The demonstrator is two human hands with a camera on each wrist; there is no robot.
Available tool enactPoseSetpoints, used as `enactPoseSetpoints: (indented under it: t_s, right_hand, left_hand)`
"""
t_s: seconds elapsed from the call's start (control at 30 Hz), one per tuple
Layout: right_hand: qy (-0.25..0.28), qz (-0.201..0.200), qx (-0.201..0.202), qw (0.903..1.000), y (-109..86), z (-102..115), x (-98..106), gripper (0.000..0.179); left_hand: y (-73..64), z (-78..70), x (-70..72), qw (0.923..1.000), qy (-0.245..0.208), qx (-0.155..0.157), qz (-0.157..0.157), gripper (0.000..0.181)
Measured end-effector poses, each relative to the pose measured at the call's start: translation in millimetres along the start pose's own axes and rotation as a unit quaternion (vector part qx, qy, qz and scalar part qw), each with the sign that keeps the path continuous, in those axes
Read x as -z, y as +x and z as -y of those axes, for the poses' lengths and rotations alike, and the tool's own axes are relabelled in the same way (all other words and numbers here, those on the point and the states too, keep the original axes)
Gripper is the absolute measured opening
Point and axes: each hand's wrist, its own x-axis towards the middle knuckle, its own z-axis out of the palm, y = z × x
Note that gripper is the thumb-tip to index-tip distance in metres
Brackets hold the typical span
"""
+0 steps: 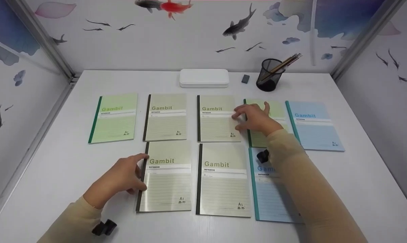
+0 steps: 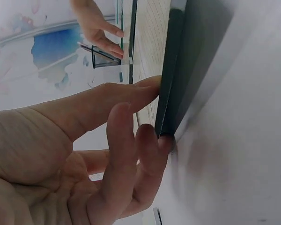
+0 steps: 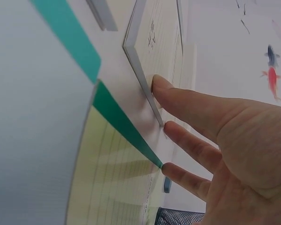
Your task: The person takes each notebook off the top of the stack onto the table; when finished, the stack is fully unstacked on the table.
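My left hand (image 1: 117,177) is at the dark spine of the lower left tan notebook (image 1: 168,189). The thumb bears on the spine's upper edge, and a curled fingertip is against the spine farther along. My right hand (image 1: 255,118) spans from the upper row's second tan notebook (image 1: 217,126) to the green notebook (image 1: 262,135) beside it. In the right wrist view its thumb (image 3: 161,83) rests on the tan cover's edge, a straight finger touches near that edge, and another reaches the green spine (image 3: 119,117). Fingers and forearm hide part of the green cover.
A green notebook (image 1: 117,126), another tan one (image 1: 166,126) and a blue one (image 1: 316,131) share the upper row. Below lie a tan notebook (image 1: 223,194) and a blue one (image 1: 271,195). Behind stand a white case (image 1: 204,78), an eraser (image 1: 245,79) and a pencil holder (image 1: 266,83).
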Motion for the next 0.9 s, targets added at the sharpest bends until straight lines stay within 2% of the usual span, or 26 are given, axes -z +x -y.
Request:
enactPoseSetpoints:
  t_s: [0.2, 0.4, 0.47, 0.57, 0.67, 0.8, 0.9]
  right_hand:
    - [0.004, 0.001, -0.008, 1.0000, -1.1, -2, 1, 0.041]
    - [0.002, 0.012, -0.013, 0.9998, -3.9, -5, 2, 0.042]
    - [-0.011, 0.017, -0.007, 0.9998, -3.7, -6, 1, 0.043]
    - [-0.031, 0.026, 0.025, 0.9989, -4.7, -7, 0, 0.046]
    - [-0.013, 0.023, 0.046, 0.9986, -6.5, -13, -2, 0.049]
    - [0.014, 0.003, 0.025, 0.9996, -10.1, -26, -2, 0.051]
    - [-0.002, -0.025, -0.002, 0.9997, -12.2, -36, 1, 0.053]
  left_hand:
    - [5.9, -0.5, -3.0, 0.9951, 0.090, -0.017, -0.037, 0.092]
    - [8.2, -7.6, 0.8, 0.9851, 0.162, -0.029, -0.051, 0.087]
    - [9.7, -9.9, 3.2, 0.9843, 0.166, -0.029, -0.053, 0.083]
    - [16.4, -14.6, 7.9, 0.9865, 0.147, -0.027, -0.066, 0.074]
    - [28.8, -19.4, 15.4, 0.9872, 0.122, -0.034, -0.096, 0.073]
    - [54.3, -23.5, 28.8, 0.9802, 0.107, -0.061, -0.155, 0.079]
    - [73.7, -22.9, 39.4, 0.9700, 0.110, -0.069, -0.205, 0.077]
